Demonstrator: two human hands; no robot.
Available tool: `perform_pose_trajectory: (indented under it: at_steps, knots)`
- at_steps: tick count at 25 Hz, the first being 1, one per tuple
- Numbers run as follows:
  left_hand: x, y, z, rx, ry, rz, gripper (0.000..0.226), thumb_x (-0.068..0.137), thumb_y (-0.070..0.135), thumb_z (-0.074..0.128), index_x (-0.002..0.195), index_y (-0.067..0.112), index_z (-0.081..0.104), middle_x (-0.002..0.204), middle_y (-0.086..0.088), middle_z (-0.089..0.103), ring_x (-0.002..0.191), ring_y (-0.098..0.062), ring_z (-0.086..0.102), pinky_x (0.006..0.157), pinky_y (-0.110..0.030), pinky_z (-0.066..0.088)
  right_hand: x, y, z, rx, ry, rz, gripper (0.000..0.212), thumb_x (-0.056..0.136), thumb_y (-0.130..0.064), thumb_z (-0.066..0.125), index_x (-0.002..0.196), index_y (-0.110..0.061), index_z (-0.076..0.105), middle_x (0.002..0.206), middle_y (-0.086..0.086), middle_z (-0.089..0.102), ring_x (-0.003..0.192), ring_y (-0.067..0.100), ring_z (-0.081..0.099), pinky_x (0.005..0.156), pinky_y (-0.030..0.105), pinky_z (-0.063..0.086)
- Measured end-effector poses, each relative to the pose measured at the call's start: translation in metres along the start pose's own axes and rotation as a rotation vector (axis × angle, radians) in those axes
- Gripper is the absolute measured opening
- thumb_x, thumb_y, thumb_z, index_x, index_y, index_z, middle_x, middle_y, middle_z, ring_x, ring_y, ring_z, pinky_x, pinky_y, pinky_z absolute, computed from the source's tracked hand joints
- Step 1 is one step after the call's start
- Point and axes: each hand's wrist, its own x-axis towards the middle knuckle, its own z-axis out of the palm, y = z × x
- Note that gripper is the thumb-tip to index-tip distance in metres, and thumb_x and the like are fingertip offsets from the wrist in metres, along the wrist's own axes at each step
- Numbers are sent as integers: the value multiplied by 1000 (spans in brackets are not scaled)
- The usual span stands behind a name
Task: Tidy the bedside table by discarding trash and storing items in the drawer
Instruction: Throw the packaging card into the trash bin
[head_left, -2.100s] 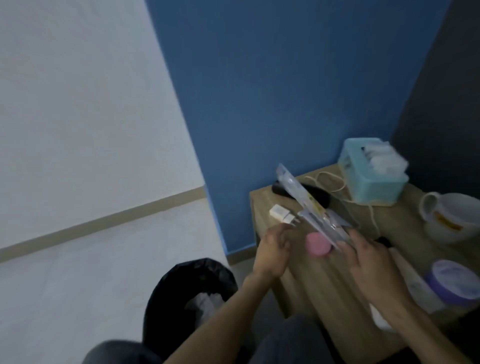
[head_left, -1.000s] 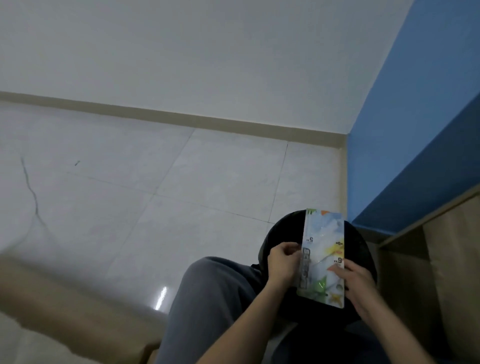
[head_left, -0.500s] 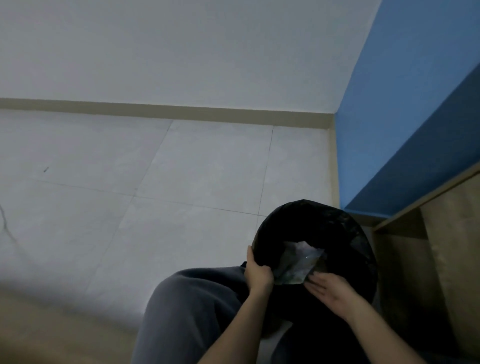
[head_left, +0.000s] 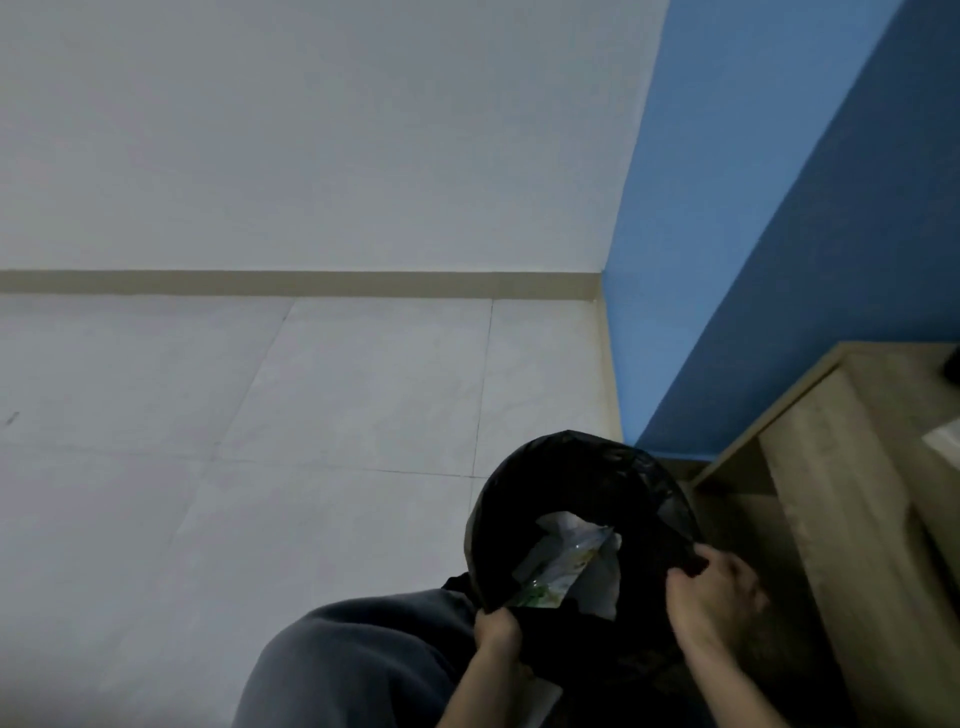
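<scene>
A bin lined with a black trash bag (head_left: 582, 467) stands on the floor beside the wooden bedside table (head_left: 831, 467). Inside it lies the colourful plastic package (head_left: 558, 574) on top of crumpled white paper (head_left: 602, 584). My left hand (head_left: 497, 631) grips the near left rim of the bag. My right hand (head_left: 711, 597) pinches the bag's right rim. The table's drawer and most of its top are out of view.
My grey-trousered knee (head_left: 358, 660) is at the bottom, left of the bin. Pale floor tiles (head_left: 311, 415) stretch to the left. A blue wall (head_left: 753, 260) rises behind the table, and something white (head_left: 945, 441) shows on the table at the right edge.
The package, held over the bin by both hands a second ago, now lies inside it. My right hand has shifted to the bag's right rim; my left stays on the left rim.
</scene>
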Motion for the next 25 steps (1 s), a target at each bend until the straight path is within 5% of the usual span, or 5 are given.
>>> perform_pose_trajectory:
  at_steps: [4,10,13,19,25]
  knots:
    - [-80,63,-23,122,-1,66,37,99,11,37,125,-11,51,127,-26,56,122,-37,52,98,-35,42,16,-2,13,267,-133,217,67,82,0,58,141,-4,26,147,22,33,132,39,35,109,46,30]
    - [-73,123,0,-158,-43,93,33,98,11,40,120,-9,52,111,-25,60,106,-42,58,90,-45,49,39,-32,23,630,-383,345,44,90,-12,50,133,-5,43,126,10,52,116,35,49,99,46,37]
    - [-80,161,13,-336,-173,134,38,101,19,36,129,-6,45,102,-16,57,98,-36,59,78,-43,47,47,-54,21,848,-498,367,44,93,-16,46,135,-8,40,138,15,46,117,31,47,103,43,34]
    - [-109,213,21,-533,-419,111,49,102,31,30,140,1,37,143,-19,43,130,-38,43,108,-50,36,53,-85,22,1090,-607,303,44,98,-15,30,141,-5,30,146,19,37,132,35,38,107,43,32]
    - [-158,189,26,-297,40,209,47,92,13,45,138,6,36,126,-14,48,119,-34,46,95,-39,38,20,-79,-51,955,-522,102,32,96,-8,36,125,-3,48,137,22,48,111,31,54,91,34,43]
